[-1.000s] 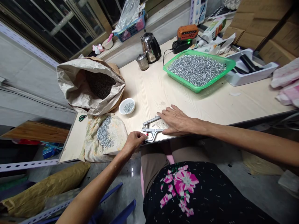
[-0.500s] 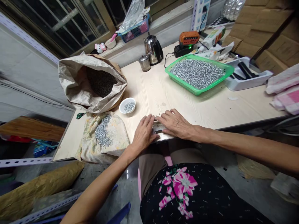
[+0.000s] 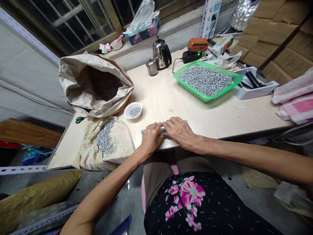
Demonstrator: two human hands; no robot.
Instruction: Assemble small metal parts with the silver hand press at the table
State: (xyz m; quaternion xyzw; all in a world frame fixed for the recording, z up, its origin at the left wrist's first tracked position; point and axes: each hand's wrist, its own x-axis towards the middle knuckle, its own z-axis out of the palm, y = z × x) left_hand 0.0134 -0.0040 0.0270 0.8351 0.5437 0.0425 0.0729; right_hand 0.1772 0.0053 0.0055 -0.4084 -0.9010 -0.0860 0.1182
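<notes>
Both hands are at the front edge of the table (image 3: 156,94), closed over a long, narrow metal strip (image 3: 163,130). My left hand (image 3: 152,136) wraps the strip's left part, with its end sticking out beyond the fingers. Around the right part curl the fingers of my right hand (image 3: 179,132), and the other end shows past the knuckles. The two hands nearly meet, leaving a short shiny stretch between them. What lies beneath the strip is hidden. Just beyond my left hand stands a white bowl (image 3: 133,111) holding small silvery metal pins.
To the left, a cloth (image 3: 124,138) bears a heap of similar pins (image 3: 106,138). Behind it stands an open sack (image 3: 73,85) of dark small pieces. A green basket (image 3: 238,79) full of pins, a kettle (image 3: 161,54), a metal jar (image 3: 152,68) and a grey tray (image 3: 249,94) are farther back.
My fingers have curled from lying flatter to a closed grip on the strip. Its two ends now show outside my hands. The view has shifted slightly.
</notes>
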